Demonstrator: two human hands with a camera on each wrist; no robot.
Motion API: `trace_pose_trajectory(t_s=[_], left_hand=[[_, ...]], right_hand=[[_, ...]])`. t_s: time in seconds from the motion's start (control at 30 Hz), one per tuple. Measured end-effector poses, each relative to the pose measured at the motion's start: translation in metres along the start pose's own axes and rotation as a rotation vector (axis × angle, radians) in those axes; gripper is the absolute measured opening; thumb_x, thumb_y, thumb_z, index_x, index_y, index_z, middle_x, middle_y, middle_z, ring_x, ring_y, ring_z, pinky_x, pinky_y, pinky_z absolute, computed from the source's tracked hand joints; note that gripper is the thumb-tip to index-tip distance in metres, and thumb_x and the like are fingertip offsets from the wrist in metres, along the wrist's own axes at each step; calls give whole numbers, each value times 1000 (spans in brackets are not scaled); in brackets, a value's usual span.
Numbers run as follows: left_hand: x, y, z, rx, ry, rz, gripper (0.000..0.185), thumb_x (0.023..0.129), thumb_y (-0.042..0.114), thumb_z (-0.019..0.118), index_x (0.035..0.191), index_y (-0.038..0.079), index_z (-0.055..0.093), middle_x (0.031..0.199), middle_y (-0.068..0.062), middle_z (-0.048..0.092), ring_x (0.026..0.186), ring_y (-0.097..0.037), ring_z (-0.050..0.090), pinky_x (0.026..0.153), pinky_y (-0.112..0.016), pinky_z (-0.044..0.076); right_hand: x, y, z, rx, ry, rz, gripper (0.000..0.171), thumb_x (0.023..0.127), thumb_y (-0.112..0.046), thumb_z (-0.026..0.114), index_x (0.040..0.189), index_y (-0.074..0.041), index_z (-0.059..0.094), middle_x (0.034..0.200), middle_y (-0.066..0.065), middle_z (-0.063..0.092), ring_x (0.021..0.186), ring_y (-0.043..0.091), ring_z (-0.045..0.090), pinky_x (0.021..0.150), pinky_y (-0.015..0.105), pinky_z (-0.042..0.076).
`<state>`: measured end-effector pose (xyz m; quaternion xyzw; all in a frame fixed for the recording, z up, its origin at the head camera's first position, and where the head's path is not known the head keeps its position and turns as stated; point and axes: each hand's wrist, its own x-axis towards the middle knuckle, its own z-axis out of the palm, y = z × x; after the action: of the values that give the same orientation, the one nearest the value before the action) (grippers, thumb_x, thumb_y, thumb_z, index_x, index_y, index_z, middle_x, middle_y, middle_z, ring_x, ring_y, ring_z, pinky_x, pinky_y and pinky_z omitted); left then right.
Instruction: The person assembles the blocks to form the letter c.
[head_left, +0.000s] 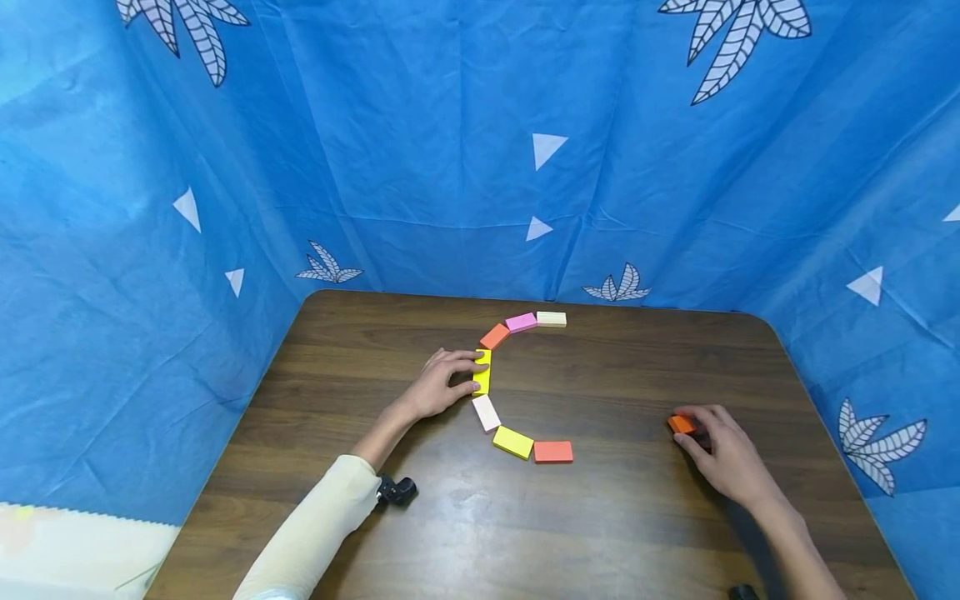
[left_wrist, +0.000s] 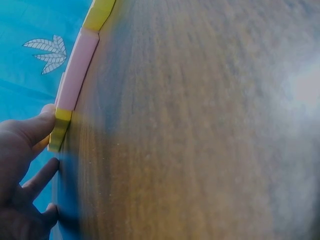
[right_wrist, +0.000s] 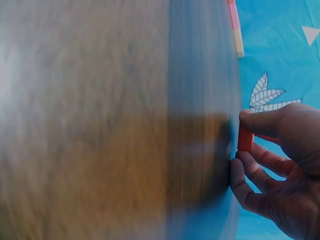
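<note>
Resting on the counter [head_left: 615, 517], a yellow block [head_left: 482, 372] in the curved row of blocks is touched by the left hand [head_left: 438, 385], fingers extended. Well right of that row, an orange block [head_left: 682, 425] is pinched by the right hand [head_left: 723, 454].

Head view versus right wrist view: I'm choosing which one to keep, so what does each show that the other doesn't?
Only the head view shows the left hand touching a yellow block in the whole curved row. Only the right wrist view shows the thumb and fingers pinching the orange block at close range. Both show the right hand, that block, the wooden table and the blue cloth.
</note>
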<state>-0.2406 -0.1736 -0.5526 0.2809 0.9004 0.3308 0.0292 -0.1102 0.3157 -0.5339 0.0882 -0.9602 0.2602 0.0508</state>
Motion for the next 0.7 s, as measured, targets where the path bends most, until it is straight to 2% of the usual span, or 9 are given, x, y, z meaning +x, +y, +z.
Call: trace_pose_trajectory(t_s=[0.27, 0.5, 0.7], left_hand=[[0, -1, 0, 2, -1, -5, 39, 102, 26, 76, 141, 18, 73, 157, -6, 63, 147, -33, 56, 137, -65, 17], [1, -1, 0, 0, 0, -9, 39, 102, 26, 76, 140, 18, 73, 157, -6, 63, 147, -33, 56, 137, -65, 18], [1, 0, -1, 0, -6, -15, 39, 103, 26, 75, 141, 18, 73, 157, -6, 62, 147, -33, 55, 137, -64, 17]], right_hand=[[5, -14, 9, 9, -14, -52, 41, 96, -6, 79, 136, -3, 67, 121, 17, 63, 100, 29, 68, 77, 37, 62], [8, -26, 19, -36, -7, -118, 42, 94, -10, 83, 134, -7, 69, 119, 13, 66, 96, 24, 67, 75, 37, 58], [10, -39, 25, -40, 7, -158, 40, 94, -11, 84, 132, -8, 71, 118, 8, 68, 98, 21, 68, 76, 36, 59]])
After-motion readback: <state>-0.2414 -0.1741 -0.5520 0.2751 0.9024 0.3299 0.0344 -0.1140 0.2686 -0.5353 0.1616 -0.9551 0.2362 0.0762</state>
